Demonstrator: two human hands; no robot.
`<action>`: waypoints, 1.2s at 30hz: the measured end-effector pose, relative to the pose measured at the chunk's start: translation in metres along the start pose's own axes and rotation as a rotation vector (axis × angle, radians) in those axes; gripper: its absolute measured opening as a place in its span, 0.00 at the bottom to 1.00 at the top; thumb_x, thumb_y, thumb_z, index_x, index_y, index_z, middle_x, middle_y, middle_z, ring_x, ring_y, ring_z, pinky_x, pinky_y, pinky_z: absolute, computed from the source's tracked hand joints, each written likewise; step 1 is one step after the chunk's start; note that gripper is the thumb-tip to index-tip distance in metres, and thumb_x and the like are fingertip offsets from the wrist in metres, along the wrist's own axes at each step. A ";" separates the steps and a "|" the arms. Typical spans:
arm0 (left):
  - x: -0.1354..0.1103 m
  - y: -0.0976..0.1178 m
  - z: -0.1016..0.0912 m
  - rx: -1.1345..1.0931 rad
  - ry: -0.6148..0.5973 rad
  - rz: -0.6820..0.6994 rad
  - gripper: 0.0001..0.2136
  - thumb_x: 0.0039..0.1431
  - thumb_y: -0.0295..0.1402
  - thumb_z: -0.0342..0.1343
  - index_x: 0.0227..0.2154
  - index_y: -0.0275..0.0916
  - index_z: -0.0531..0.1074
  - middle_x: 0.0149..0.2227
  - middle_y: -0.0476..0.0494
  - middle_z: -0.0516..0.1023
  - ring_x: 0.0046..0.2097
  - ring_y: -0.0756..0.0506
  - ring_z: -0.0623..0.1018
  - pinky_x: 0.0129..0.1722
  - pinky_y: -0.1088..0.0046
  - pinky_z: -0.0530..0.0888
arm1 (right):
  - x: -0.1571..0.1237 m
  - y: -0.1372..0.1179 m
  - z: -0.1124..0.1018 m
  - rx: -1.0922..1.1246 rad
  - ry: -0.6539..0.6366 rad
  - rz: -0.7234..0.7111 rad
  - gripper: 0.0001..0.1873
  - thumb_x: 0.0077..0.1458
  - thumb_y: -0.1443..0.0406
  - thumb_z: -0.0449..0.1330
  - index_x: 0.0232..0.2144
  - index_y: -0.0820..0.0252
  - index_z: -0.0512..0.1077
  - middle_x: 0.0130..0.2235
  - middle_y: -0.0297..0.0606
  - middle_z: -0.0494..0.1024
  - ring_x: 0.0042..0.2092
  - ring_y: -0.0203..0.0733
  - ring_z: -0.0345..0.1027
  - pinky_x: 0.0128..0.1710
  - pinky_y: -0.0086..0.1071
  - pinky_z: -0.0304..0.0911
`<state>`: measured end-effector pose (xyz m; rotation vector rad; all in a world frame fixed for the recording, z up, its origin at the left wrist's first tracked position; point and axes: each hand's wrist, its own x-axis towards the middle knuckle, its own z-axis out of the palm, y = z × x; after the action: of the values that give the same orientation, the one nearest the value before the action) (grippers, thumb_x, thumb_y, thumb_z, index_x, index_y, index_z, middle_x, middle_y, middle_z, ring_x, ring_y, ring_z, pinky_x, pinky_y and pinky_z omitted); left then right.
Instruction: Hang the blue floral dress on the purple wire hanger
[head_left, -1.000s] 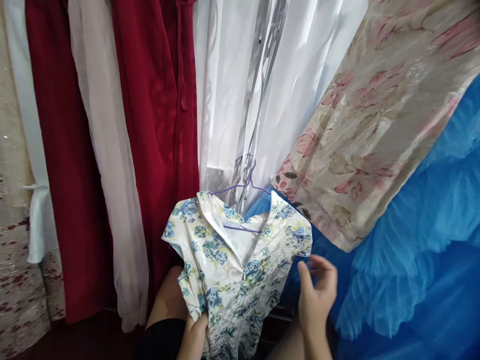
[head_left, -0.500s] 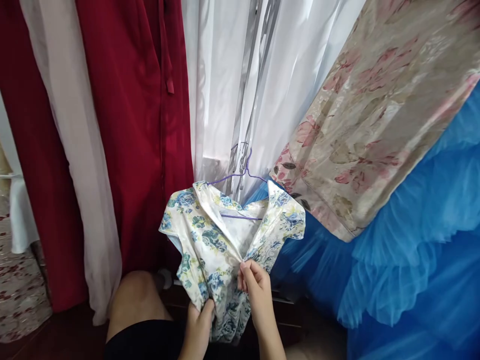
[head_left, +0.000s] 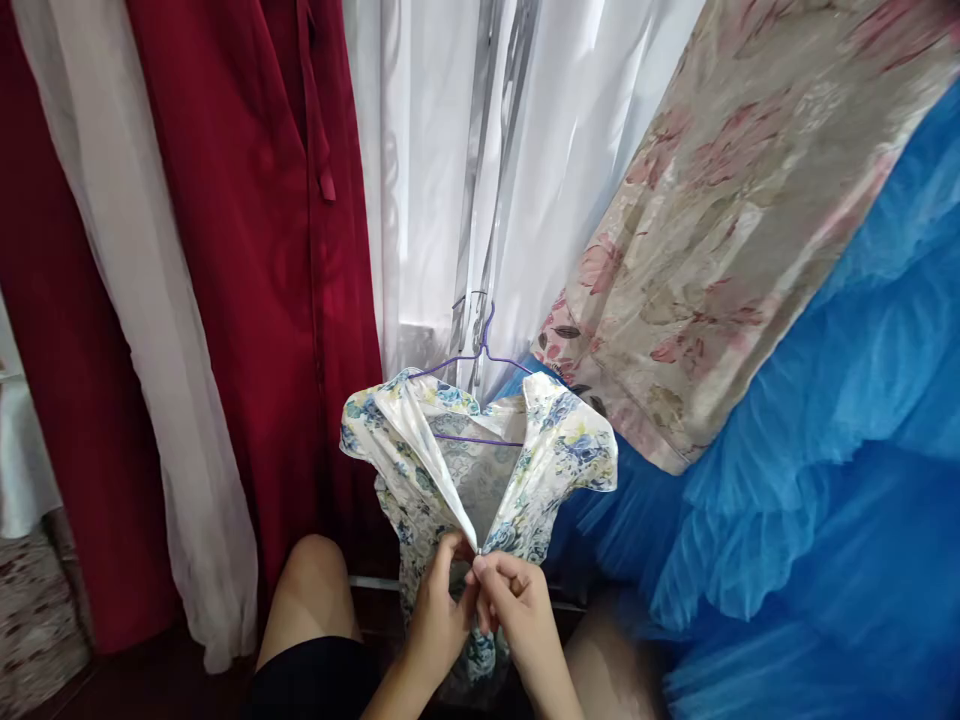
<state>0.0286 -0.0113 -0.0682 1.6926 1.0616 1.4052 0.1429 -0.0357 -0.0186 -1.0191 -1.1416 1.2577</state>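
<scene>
A cap-sleeved white blouse (head_left: 566,440) with blue and green flowers is on a thin purple wire hanger (head_left: 487,345). Its front edges spread in a V above my hands and meet at my fingertips. My left hand (head_left: 444,610) is closed on the front edge from the left. Close against it, my right hand (head_left: 516,600) pinches the other edge at the bottom of the V. A small fastening may sit between the fingers, but it is too small to make out. The blouse's lower part is partly hidden behind my hands.
Dark red garments (head_left: 247,250) and a pale sheer cloth (head_left: 142,220) hang at left. White curtains (head_left: 427,150) are behind the hanger. A beige floral garment (head_left: 720,230) and ruffled blue tulle (head_left: 817,480) fill the right. My bare knee (head_left: 311,590) is beside the blouse.
My left hand has moved up from the lower side of the blouse to the front edge beside my right hand. The right hand keeps its pinch, slightly lower. The neckline gapes deeper.
</scene>
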 end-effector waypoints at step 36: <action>0.163 0.130 -0.039 0.330 0.129 0.641 0.06 0.68 0.30 0.54 0.38 0.39 0.76 0.37 0.45 0.77 0.40 0.46 0.77 0.42 0.70 0.72 | 0.115 -0.120 -0.007 -0.110 0.091 -0.417 0.16 0.51 0.54 0.65 0.25 0.61 0.74 0.16 0.28 0.67 0.19 0.32 0.53 0.21 0.28 0.48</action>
<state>0.0247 0.0793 0.1233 2.3488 0.8876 1.8221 0.1668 0.0709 0.1067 -0.8529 -1.2835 0.8177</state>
